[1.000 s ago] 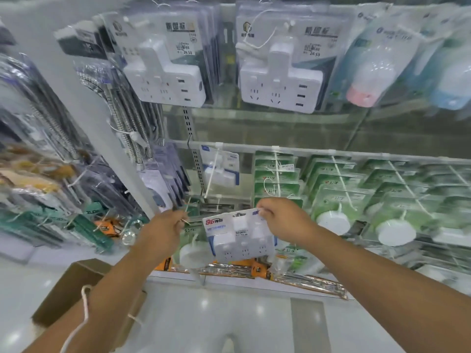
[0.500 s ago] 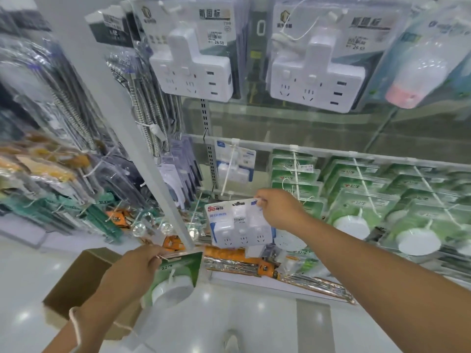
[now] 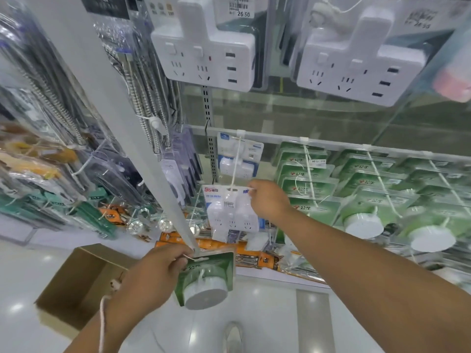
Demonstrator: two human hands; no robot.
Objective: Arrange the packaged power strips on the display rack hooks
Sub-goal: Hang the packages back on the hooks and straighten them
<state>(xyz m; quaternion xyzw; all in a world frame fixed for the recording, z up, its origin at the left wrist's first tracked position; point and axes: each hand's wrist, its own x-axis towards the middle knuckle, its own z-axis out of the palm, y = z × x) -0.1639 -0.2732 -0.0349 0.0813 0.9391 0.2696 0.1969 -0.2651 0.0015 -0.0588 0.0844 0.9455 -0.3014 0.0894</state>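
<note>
I take the white hook (image 3: 235, 161) under the rail as my landmark. A grey-white upright post (image 3: 122, 128) slants across the left of it and cuts off my sight of the rack behind; its foot comes down right at my left hand. Left of the post hang bagged metal hoses (image 3: 142, 80). Above the hook two large white socket adapters (image 3: 206, 54) hang in clear packs, one with a price label reading 26.50. To the right of the hook run rows of green carded packs (image 3: 311, 189), threaded on their own white hooks, with round white units bulging at the front. Below the hook, orange packs (image 3: 178, 238) lie on the base shelf, and lower left an open cardboard box (image 3: 84, 281) sits on the glossy floor.

The packaged power strip (image 3: 230, 212) hangs at the front end of the hook: a clear blister with a white and blue card, a red logo at its top left, a small price sticker, and a white three-outlet strip inside. Behind it, further up the hook, I see another blue-and-white pack (image 3: 239, 159).

My right hand (image 3: 270, 200) is closed in a pinch on the strip pack's top right corner. My left hand (image 3: 158, 271), well below the hook, grips the top of a green pack with a round white unit (image 3: 206, 281), fingers curled tight.
</note>
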